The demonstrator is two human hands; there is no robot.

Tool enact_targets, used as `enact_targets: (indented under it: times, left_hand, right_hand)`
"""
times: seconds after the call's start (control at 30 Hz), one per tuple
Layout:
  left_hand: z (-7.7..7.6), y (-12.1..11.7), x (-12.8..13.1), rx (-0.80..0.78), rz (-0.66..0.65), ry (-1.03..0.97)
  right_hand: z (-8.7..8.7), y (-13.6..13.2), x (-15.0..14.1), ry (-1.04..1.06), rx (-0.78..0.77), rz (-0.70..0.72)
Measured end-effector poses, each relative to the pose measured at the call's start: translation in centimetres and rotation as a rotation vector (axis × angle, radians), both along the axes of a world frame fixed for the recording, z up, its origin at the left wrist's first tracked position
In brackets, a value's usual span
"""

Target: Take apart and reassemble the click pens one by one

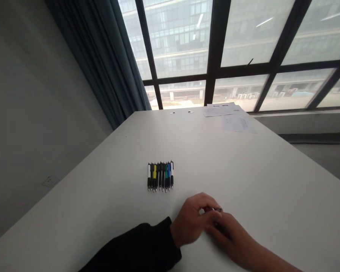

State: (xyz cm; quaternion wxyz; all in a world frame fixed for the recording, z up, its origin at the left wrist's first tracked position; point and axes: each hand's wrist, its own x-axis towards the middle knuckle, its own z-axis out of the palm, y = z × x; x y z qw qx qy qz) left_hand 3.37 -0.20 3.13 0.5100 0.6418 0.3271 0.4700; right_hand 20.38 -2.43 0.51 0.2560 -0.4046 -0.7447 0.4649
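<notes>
My left hand (195, 218), coming out of a black sleeve, meets my right hand (225, 230) at the front of the white table (116, 204). The fingers of both are curled and touch each other. A small dark bit shows by the left fingertips, too small to name, and the fingers hide whatever else may lie between the hands. Beyond my left hand is a row of pens (160, 176), side by side with tips toward me; their barrels are black, white, yellow, green and blue.
Printed papers (222, 109) lie at the table's far right, with another sheet (239, 124) just in front. Two small white pieces with dark centres (174, 113) sit along the far edge. Behind are a dark-framed window (215, 45) and a blue curtain (102, 49).
</notes>
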Motion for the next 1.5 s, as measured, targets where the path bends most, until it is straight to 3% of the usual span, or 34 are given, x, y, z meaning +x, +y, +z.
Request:
enact_targets:
  times: [0.2, 0.3, 0.43, 0.53, 0.73, 1.03, 1.5]
  left_hand:
    - [-1.2, -0.4, -0.5, 0.648, 0.196, 0.527]
    - [-1.8, -0.1, -0.5, 0.799, 0.197, 0.657]
    - [-2.4, 0.5, -1.0, 0.763, 0.198, 0.713]
    - [-2.8, 1.1, -2.2, 0.668, 0.226, 0.778]
    - [-3.5, 1.7, -3.5, 0.482, 0.203, 0.625]
    - [-3.5, 1.4, -3.0, 0.342, 0.268, 0.525]
    - [-3.2, 1.2, -3.1, 0.368, 0.194, 0.728]
  right_hand:
    - [-0.4, 1.1, 1.8, 0.129, -0.003, -0.046]
    - [0.1, 1.7, 2.4, 0.072, -0.034, -0.055]
    - [0.2, 2.3, 3.1, 0.002, -0.076, -0.135]
    - [-0.1, 2.8, 3.6, 0.046, -0.221, -0.217]
    - [-0.5, 3.3, 3.8, 0.166, -0.384, -0.272]
    - [-0.3, 3.3, 3.6, 0.108, -0.361, -0.305]
    - [-0.7, 3.1, 3.4, 0.271, -0.368, -0.278]
